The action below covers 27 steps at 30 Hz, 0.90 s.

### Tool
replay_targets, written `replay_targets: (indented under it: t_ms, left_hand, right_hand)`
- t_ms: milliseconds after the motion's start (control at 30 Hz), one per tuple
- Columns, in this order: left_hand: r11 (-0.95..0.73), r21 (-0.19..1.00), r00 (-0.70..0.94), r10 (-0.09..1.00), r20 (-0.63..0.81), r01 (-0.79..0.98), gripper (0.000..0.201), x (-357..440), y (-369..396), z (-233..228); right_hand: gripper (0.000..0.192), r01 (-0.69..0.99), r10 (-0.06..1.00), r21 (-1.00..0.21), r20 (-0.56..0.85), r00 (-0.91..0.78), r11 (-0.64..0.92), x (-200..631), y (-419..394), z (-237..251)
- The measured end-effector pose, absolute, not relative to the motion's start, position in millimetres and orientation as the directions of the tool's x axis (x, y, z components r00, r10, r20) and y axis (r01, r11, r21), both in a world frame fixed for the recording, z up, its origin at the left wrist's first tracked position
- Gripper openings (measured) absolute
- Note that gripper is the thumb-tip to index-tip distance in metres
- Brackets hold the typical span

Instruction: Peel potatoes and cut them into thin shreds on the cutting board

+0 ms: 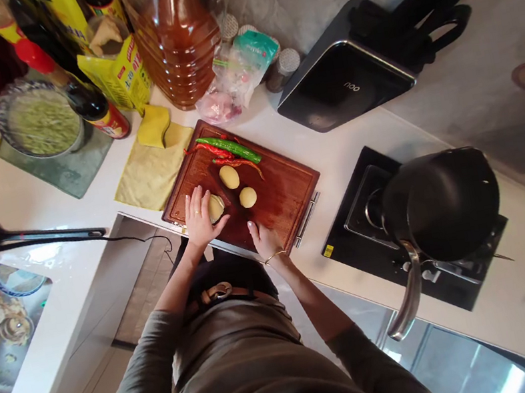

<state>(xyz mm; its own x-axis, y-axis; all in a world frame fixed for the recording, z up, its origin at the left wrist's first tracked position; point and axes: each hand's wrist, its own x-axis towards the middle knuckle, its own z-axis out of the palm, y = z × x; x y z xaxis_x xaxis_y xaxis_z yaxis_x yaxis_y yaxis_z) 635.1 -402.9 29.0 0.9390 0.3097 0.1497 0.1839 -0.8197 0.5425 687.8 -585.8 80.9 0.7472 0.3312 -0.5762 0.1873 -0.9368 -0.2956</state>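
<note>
Holding: my left hand lies over a peeled potato at the near left part of the cutting board, fingers spread and curled loosely round it, thumb on its near side.
Left grip: part closed on the potato, pressing it to the wood more than lifting it, as far as I can judge.
Right grip: my right hand rests at the near edge of the board, fingers folded under; whether it has hold of anything I cannot tell.
Potato's feel: firm and stiff, fairly weighty for its size, and probably slick where the skin is off, so I judge it could roll or slide on the wood.
Where to take it: across its rounded top and sides, fingertips spread wide, the palm bearing down.
Potato against the grip: right of my palm, showing past the fingertips, touching them.
Others on the board: two more potatoes, one farther off and one to the right, both apart from my hands; a green pepper and red chillies at the far edge.
Desk: a yellow cloth left of the board, a dark pot on the stove to the right.
</note>
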Motion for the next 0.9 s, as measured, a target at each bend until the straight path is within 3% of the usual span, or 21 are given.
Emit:
replay_targets:
  t_ms: [333, 667, 900]
  left_hand:
    - [-0.736, 0.506, 0.841, 0.539, 0.037, 0.450, 0.057, 635, -422, 18]
    - [-0.698, 0.501, 0.814, 0.581, -0.023, 0.512, 0.061, 637, -425, 17]
    - [-0.698, 0.491, 0.809, 0.587, -0.024, 0.521, 0.061, 638, -427, 20]
  right_hand:
    - [0.045, 0.246, 0.382, -0.300, -0.591, 0.711, -0.922, 685, -579, 77]
    - [0.046, 0.320, 0.413, -0.261, -0.568, 0.712, -0.911, 684, -584, 86]
    - [0.046, 0.325, 0.375, -0.199, -0.632, 0.678, -0.924, 687, -580, 92]
